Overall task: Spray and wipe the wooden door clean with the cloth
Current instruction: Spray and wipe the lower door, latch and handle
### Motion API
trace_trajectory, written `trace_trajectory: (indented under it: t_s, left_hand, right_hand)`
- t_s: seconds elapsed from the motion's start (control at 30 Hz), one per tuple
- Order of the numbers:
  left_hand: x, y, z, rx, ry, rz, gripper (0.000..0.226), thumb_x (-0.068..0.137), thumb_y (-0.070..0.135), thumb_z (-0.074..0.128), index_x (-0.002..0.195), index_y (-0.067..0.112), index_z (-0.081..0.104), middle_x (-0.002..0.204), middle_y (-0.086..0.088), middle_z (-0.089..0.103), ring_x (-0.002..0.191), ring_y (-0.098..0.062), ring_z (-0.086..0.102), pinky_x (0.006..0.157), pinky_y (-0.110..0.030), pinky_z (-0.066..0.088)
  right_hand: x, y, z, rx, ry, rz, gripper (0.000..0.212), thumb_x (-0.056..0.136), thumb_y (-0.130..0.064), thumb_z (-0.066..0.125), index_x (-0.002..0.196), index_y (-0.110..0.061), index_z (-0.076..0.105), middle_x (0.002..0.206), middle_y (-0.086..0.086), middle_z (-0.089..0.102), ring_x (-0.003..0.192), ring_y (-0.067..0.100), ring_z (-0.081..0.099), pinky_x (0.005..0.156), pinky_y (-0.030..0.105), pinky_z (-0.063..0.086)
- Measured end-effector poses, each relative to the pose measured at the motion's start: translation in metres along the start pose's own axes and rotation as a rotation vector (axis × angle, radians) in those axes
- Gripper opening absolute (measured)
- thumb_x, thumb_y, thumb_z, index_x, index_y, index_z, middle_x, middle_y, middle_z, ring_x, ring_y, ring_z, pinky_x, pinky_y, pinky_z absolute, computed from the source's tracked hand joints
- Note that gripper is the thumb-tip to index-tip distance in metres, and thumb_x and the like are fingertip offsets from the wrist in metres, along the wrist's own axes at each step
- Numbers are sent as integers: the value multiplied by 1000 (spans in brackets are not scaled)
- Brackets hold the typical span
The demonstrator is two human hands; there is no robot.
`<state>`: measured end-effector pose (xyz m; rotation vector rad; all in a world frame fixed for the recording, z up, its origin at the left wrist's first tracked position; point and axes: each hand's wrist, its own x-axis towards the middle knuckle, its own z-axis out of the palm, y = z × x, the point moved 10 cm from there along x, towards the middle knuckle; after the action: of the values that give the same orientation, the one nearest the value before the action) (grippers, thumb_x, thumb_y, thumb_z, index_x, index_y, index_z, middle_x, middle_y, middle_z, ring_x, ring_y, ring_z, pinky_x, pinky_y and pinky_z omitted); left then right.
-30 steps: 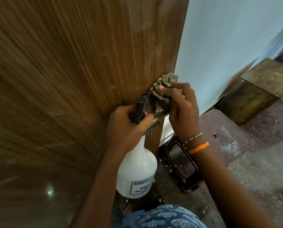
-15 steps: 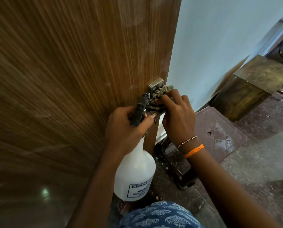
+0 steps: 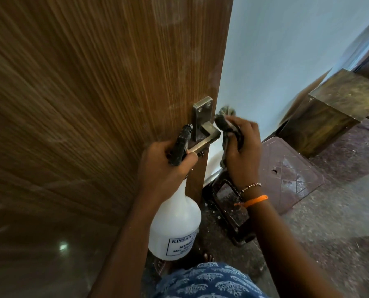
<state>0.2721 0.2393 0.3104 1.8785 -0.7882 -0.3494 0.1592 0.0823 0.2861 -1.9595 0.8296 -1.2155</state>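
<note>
Left hand (image 3: 168, 166) grips the spray bottle (image 3: 175, 224) by its neck; right hand (image 3: 241, 155) bunches the soft, limp cloth (image 3: 223, 117) beside the door handle (image 3: 205, 134).

Both forearms are bare and sleeveless, the right wrist wears a thin beaded bracelet (image 3: 251, 187) and, just below it, a knotted orange thread band (image 3: 254, 200), and a blue garment (image 3: 209, 280) with white block-printed motifs covers the body.
</note>
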Motion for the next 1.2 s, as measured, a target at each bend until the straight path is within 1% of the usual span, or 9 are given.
trace_trajectory:
  t_s: [0.13,0.37,0.5,0.57,0.7,0.83,0.93,1.07,1.2]
  left_hand:
    - [-1,-1,-3,-3,15,-12,33,68,33,59,69,1,67,62,-8,65,65,-17,63,68,-36,50]
    - [-6,2,0,2,8,3,28,79,25,69,71,-1,64,63,-12,62,65,-18,60,65,-32,49]
    - [-4,2,3,24,-13,8,15,84,10,68,75,-2,65,64,-11,63,66,-17,60,69,-38,52]
    - [-2,2,5,20,-21,8,16,83,13,70,73,1,65,60,-6,61,64,-17,60,66,-36,51]
    - [2,2,9,9,-29,-19,27,70,32,61,66,5,62,57,-5,60,61,-20,60,62,-39,50]
    - [2,5,14,15,-39,4,34,69,32,59,69,-2,62,60,-11,62,63,-23,60,65,-42,52]
    - [1,6,14,13,-46,15,32,71,30,60,68,-2,62,60,-11,61,62,-22,59,63,-40,51]
    - [1,3,12,16,-41,15,26,80,20,67,71,-3,62,61,-12,61,64,-21,58,68,-44,53]
    - [0,-2,9,23,-41,-32,26,72,32,63,66,7,61,59,-6,59,63,-18,58,67,-39,52]
  right_hand:
    - [14,-50,16,-120,-102,-448,35,81,4,52,103,-14,71,118,9,56,104,24,54,77,27,46]
    - [34,54,31,-93,-247,65,27,82,7,58,93,-14,71,101,0,58,92,17,58,76,30,49]
    - [27,29,-4,53,-19,27,35,80,12,51,102,-11,66,109,16,55,93,4,52,83,7,43]
    - [32,1,-16,134,44,-84,38,80,12,49,105,-12,65,112,17,51,103,6,53,87,13,44]
    - [32,-42,15,59,-163,-343,38,82,6,46,109,-9,67,127,11,48,107,21,56,83,35,52]
    - [24,-20,26,-2,-132,-230,37,80,8,43,105,-9,64,121,9,54,107,23,56,83,35,54]
    - [23,14,32,69,-328,-59,41,81,13,43,105,-15,59,110,4,60,98,19,58,82,43,53]
    - [27,14,11,47,-227,-15,35,85,8,41,112,-7,57,108,6,62,97,17,57,79,31,51]
    - [36,-32,12,113,-151,-198,34,86,7,45,116,-3,60,113,9,62,105,18,58,89,24,48]
